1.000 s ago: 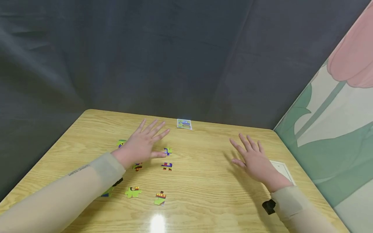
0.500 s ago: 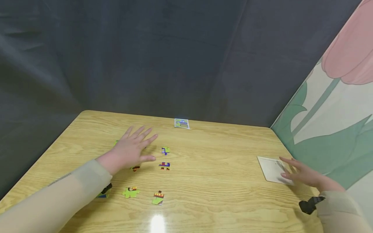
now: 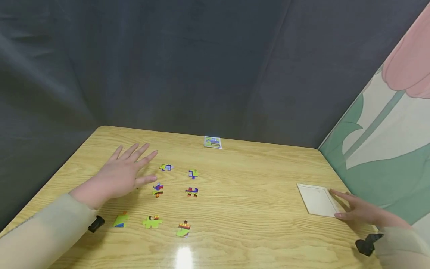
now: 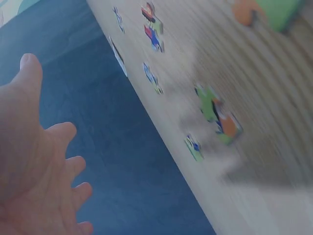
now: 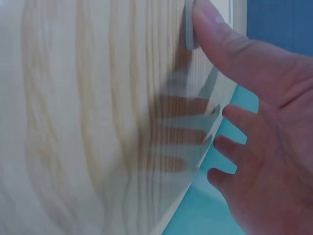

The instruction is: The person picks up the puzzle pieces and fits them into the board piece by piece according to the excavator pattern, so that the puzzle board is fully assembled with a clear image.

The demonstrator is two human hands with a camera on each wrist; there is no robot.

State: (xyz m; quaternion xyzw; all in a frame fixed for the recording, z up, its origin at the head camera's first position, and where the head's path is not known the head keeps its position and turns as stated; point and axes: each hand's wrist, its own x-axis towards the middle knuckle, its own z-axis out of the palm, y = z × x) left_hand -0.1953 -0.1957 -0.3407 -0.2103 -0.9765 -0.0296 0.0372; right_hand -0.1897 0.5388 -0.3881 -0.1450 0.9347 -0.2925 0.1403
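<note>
My left hand hovers over the left of the table, fingers spread and holding nothing. Just right of it lie a yellow-blue puzzle piece and a red-blue puzzle piece. A green-and-orange puzzle piece shows in the left wrist view. At the right, my right hand holds the right end of a flat white board with a thin border line, index finger at its far corner and thumb at its near corner. The right wrist view shows the thumb against the board's edge, other fingers loosely bent.
More puzzle pieces lie left of centre, among them a green one, a striped one and one with a red top. A small picture card lies at the far edge. Dark curtain hangs behind; a flowered cloth borders the right.
My left hand has moved left off the pieces, uncovering several. My right hand has gone from hovering right of the table's middle to the white board, now shifted slightly left.
</note>
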